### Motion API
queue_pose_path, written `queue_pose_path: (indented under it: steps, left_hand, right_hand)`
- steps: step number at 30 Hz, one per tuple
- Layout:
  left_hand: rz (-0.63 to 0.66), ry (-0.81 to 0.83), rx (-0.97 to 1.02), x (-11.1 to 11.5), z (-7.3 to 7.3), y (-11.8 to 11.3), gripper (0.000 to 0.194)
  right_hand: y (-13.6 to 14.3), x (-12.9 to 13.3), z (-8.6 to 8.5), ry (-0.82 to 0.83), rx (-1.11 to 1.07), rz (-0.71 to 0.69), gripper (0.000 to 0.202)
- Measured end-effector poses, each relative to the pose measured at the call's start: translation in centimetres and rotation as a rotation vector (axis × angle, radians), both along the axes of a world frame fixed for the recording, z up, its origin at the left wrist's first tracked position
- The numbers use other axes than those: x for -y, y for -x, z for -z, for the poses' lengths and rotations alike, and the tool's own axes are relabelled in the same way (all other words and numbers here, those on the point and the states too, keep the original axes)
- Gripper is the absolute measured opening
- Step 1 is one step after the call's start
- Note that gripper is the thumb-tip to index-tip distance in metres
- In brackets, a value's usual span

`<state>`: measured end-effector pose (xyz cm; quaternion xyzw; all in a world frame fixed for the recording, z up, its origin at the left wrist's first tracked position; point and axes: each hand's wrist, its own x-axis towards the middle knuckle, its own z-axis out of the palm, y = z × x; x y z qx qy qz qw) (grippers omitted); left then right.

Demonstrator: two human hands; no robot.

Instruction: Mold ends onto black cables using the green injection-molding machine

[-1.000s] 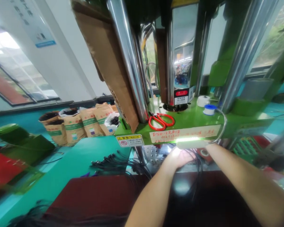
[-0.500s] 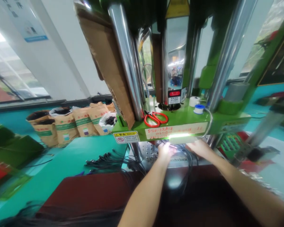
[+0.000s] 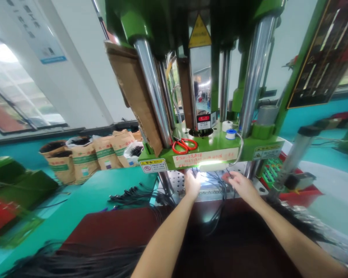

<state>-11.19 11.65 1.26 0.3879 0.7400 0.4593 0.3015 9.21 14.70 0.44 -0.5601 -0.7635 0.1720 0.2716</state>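
My left hand (image 3: 193, 185) is at the left side of the bright metal mould plate (image 3: 207, 180), under the green press beam. Its fingers are curled; what they hold, if anything, is too small and blurred to name. To the right, my right hand (image 3: 243, 187) pinches a thin black cable near the end of the lamp. Several black cables (image 3: 222, 189) run across the plate between both hands and hang over its front edge. A lit white lamp (image 3: 212, 166) on the beam shines down on the plate and hides part of it.
On the green press beam (image 3: 205, 151) lie red-handled scissors (image 3: 182, 146) and a blue-and-white spool (image 3: 231, 134). Bundled black cables (image 3: 139, 195) rest on the green table to the left. Steel columns (image 3: 153, 92) flank the work space. A red bin (image 3: 303, 189) stands right.
My view has turned and shifted, so the press appears further left. My hands are further apart, the right one now pinching a cable beside the lamp's end.
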Motion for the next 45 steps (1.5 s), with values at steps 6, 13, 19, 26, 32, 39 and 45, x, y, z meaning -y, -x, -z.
queue_pose_path:
  steps: [6, 13, 19, 26, 32, 39, 45]
  left_hand:
    - [0.37, -0.22, -0.818, 1.6, -0.5, -0.7, 0.028]
    - [0.454, -0.228, -0.873, 1.8, 0.3, 0.3, 0.032]
    - [0.442, -0.246, -0.822, 1.9, 0.7, 0.3, 0.033]
    - [0.446, -0.258, -0.75, 2.0, 0.9, 0.6, 0.032]
    - [0.347, -0.269, -0.637, 1.8, 1.2, 0.8, 0.032]
    - [0.07, 0.0, -0.302, 0.0, 1.1, 1.8, 0.037]
    - [0.077, 0.008, -0.254, -1.3, 0.9, 1.9, 0.016]
  right_hand:
    - [3.0, -1.0, -0.6, -0.042, 0.101, -0.004, 0.032]
    - [3.8, -0.7, -1.1, -0.041, 0.278, 0.002, 0.035]
    - [3.6, -0.7, -1.5, -0.055, 0.372, -0.015, 0.034]
    - [3.8, -1.1, -1.5, -0.077, 0.444, -0.024, 0.033]
    - [4.4, -2.7, -0.7, -0.087, 0.482, -0.047, 0.026]
    - [4.5, -5.3, 1.1, -0.093, 0.446, -0.115, 0.018]
    - [4.5, -5.7, 1.2, -0.114, 0.382, -0.124, 0.021]
